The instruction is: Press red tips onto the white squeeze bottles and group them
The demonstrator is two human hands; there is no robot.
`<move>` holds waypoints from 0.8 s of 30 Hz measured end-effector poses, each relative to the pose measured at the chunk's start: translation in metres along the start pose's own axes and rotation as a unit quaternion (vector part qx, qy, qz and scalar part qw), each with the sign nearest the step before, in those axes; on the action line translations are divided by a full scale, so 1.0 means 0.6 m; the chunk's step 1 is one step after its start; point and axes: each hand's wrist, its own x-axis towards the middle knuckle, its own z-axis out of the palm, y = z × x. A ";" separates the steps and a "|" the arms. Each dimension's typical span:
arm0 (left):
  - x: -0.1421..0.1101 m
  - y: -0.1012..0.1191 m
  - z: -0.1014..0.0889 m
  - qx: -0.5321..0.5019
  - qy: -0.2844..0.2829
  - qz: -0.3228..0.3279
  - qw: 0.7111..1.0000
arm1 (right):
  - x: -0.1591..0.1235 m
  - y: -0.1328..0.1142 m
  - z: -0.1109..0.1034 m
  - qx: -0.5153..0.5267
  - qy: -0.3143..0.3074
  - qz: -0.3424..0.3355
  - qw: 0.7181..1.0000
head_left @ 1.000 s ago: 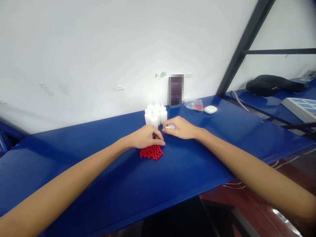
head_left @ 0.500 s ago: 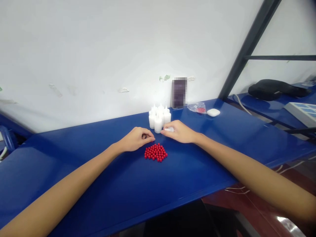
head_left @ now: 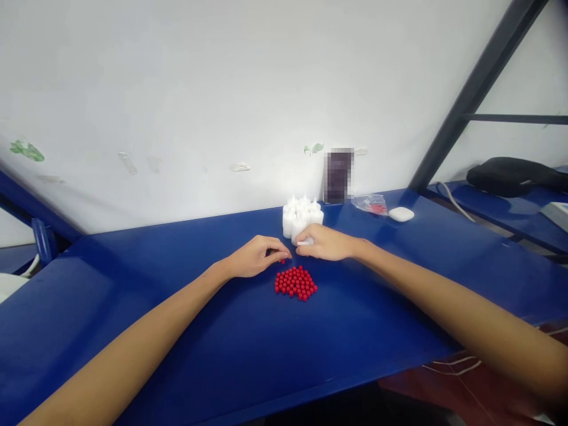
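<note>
On the blue table a group of white squeeze bottles with pointed nozzles (head_left: 302, 214) stands upright and close together. My right hand (head_left: 326, 241) is closed around a small white bottle (head_left: 306, 241), held tilted with its tip towards the left and mostly hidden by the fingers. My left hand (head_left: 260, 256) has thumb and fingertips drawn together in a pinch, close to my right hand; what is between them, if anything, is hidden. Just under the left thumb shows a red cap (head_left: 283, 261). Many small red caps (head_left: 296, 283) lie in a flat cluster nearer to me.
Against the white wall leans a dark, blurred-out rectangular device (head_left: 338, 176). To its right lie a clear plastic bag with red pieces (head_left: 373, 205) and a rounded white case (head_left: 401, 214). A dark metal post (head_left: 461, 94) rises at the table's right, with a black object (head_left: 501, 176) beyond.
The camera view has swung left, so everything sits further right in the picture. My right hand still grips the white bottle, and my left hand remains beside the caps.
</note>
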 end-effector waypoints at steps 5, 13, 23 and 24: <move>-0.003 0.001 -0.002 -0.003 0.013 -0.002 1.000 | 0.006 -0.008 -0.005 0.002 -0.039 0.013 0.999; -0.010 0.001 -0.001 0.047 0.078 0.022 0.996 | -0.017 -0.005 0.001 0.068 0.016 0.030 0.997; -0.001 0.004 0.012 0.107 0.099 0.026 0.989 | -0.026 -0.008 0.012 0.075 0.055 0.045 0.995; 0.000 0.009 0.011 0.101 0.122 0.014 0.987 | -0.026 -0.008 0.014 0.075 0.061 0.047 0.994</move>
